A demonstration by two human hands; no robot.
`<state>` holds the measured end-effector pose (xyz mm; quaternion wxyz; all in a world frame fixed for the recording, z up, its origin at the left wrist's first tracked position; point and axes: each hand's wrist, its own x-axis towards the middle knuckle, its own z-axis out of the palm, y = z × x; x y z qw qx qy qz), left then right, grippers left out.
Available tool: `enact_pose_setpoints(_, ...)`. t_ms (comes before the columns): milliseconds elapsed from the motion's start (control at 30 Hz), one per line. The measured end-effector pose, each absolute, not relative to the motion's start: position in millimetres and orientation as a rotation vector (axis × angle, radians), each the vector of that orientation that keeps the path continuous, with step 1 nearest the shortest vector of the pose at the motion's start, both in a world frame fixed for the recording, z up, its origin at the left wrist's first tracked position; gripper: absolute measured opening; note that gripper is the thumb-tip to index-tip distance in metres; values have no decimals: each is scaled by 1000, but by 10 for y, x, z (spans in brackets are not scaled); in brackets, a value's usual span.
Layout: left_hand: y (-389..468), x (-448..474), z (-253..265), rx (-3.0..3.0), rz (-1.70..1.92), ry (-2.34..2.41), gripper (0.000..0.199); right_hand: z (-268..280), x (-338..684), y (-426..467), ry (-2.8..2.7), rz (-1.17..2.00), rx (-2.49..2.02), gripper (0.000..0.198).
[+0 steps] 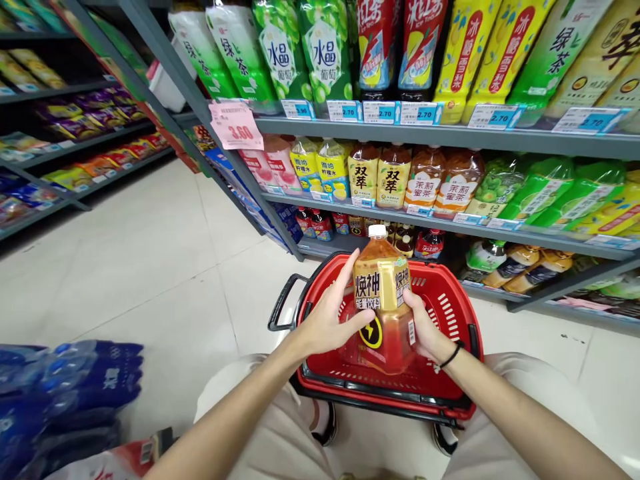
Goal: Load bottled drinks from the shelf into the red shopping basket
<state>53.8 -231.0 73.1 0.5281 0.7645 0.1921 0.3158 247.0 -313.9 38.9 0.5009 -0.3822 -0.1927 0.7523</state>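
A: Closest in, pale trousers (285, 413), knees spread around a red basket (469, 320)! Off to the left, blue-wrapped packs (75, 377) crowd the edge.

B: And the hands?

A: Both on the big bottle (384, 293)! The left hand (327, 319) braces one side, fingers stretched along it, thumb across the front. The right hand (425, 327), black band (451, 355) at the wrist, grips the opposite side.

B: Where exactly is that bottle?

A: Over the basket's opening, gold label facing us, white cap (377, 231) towards the shelves. Whether its base touches the basket, I can't tell.

B: Further out now!

A: Shelving (320, 130)! Small bottles (321, 225) down low, amber and yellow ones mid-row, taller bottles (325, 50) up top. A pink price tag (237, 125) reads 3.60.

B: And way back left, across the tiled floor (165, 220), bright packets (93, 117) line another rack (35, 94).
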Motion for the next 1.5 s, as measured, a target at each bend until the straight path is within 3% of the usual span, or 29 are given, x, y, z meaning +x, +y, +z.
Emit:
enact_pose_setpoints(333, -2331, 461, 577, 2114, 802, 698, 117, 423, 2567, -3049, -446, 1988, -838, 84)
enact_pose_setpoints(500, -2333, 461, 597, 2196, 870, 582, 119, 348, 2512, -3056, -409, 1893, -802, 82)
enact_pose_setpoints(733, -2443, 548, 711, 1970, 850, 486, 89, 407, 2464, -3078, -493, 1752, -770, 88)
enact_pose_setpoints(933, -2423, 663, 708, 1496, 737, 512, 117, 476, 2449, -3112, -522, 1749, -824, 84)
enact_pose_setpoints(1233, -2279, 715, 673, 1546, 811, 813, 122, 292, 2413, -2870, -268, 1591, -996, 54)
enact_pose_setpoints(1500, -2422, 711, 522, 1761, 921, 718, 114, 171, 2414, -2925, -328, 1519, -1029, 54)
